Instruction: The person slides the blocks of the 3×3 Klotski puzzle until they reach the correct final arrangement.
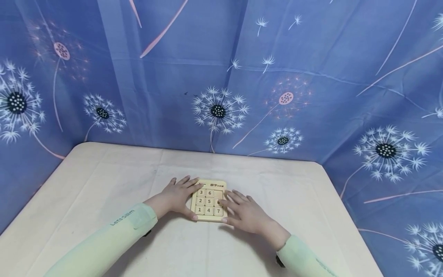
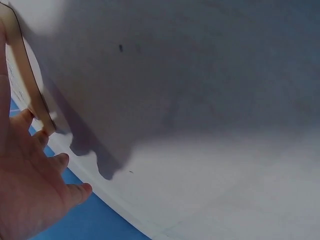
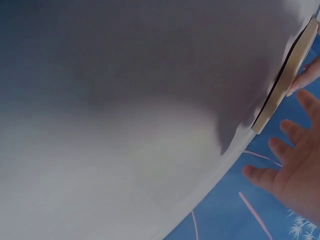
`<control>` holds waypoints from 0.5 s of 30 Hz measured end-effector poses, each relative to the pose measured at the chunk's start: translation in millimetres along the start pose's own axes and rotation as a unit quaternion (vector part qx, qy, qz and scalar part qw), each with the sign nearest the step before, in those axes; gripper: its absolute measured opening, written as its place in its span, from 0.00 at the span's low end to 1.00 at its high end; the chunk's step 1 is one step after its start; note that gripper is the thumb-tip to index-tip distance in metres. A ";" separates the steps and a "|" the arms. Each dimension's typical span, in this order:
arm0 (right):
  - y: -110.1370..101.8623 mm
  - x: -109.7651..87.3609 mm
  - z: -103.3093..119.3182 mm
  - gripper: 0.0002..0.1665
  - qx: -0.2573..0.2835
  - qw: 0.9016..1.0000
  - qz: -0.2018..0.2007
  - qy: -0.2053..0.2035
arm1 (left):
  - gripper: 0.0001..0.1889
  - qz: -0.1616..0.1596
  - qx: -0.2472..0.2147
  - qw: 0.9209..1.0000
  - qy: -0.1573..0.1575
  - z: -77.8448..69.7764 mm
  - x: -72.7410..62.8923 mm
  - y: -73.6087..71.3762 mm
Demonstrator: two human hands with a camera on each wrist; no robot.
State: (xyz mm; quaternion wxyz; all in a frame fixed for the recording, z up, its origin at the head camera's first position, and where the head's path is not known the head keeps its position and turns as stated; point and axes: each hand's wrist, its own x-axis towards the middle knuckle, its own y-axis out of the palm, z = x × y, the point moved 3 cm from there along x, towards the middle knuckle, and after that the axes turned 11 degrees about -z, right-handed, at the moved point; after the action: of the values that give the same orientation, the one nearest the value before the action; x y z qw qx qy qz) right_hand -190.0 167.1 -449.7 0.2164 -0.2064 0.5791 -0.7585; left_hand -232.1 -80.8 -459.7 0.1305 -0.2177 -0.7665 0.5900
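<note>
A light wooden sliding number puzzle [image 1: 209, 181] lies at the middle of the table, its tiles reading 3, 6 above 2, 5, 8 above 1, 4, 7. The top right slot holds no tile. My left hand [image 1: 177, 197] holds the board's left side, thumb at the lower left corner and forefinger over the upper left. From the right, my right hand [image 1: 250, 214] reaches in with extended fingers. Its forefinger touches the 8 tile [image 1: 217, 200], partly covering it, and its thumb rests by the lower right corner. Both wrist views show the board's edge [image 2: 31, 80] side-on.
A pale cloth-covered table [image 1: 114, 169] with rounded far corners surrounds the puzzle. Behind it and at both sides hangs a blue curtain [image 1: 166, 100] with dandelion prints. Pale green sleeves [image 1: 104, 242] cover both forearms.
</note>
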 end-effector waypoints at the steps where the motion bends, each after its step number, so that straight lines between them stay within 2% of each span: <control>1: 0.2 -1.1 0.1 0.38 -0.001 1.000 0.000 0.000 | 0.61 0.000 -0.001 1.000 -0.001 -0.2 0.0 -0.2; 15: 7.7 -7.5 -1.8 0.39 -0.002 1.000 0.005 0.007 | 0.62 0.007 -0.002 1.000 -0.012 -1.3 -0.2 -1.4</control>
State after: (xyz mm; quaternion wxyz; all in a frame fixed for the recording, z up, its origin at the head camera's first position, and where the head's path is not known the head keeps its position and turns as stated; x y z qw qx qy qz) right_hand -184.2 171.0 -458.1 0.2153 -0.1985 0.5833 -0.7577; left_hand -231.6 -80.1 -458.1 0.1173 -0.2161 -0.7675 0.5920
